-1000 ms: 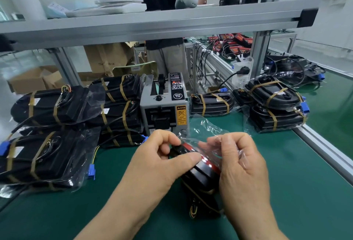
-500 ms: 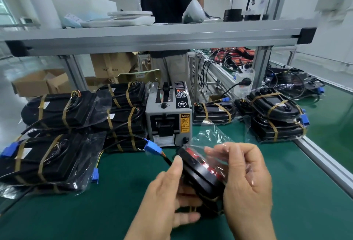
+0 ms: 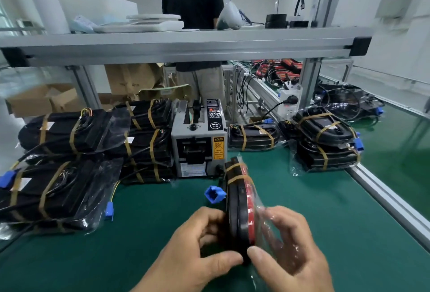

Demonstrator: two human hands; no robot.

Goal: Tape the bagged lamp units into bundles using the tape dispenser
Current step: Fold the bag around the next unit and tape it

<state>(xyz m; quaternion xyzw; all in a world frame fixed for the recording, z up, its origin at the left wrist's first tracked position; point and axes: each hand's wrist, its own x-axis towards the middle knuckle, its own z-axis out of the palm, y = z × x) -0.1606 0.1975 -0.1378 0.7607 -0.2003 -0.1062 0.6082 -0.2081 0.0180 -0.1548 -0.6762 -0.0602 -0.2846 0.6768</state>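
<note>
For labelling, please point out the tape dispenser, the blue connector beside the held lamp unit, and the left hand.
tape dispenser [image 3: 198, 135]: head view, grey front face.
blue connector [image 3: 215, 194]: head view, plug body.
left hand [image 3: 195, 253]: head view, back of hand.

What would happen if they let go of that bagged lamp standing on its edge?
It would probably tip over: the lamp unit stands on its thin edge, steadied by the left hand and right hand. Its glossy clear bag likely feels slippery. Its body looks stiff.

Yellow "CAUTION" label [image 3: 218, 148] and round "SEMI" mark [image 3: 215, 125] on the tape dispenser [image 3: 197, 138]
</note>
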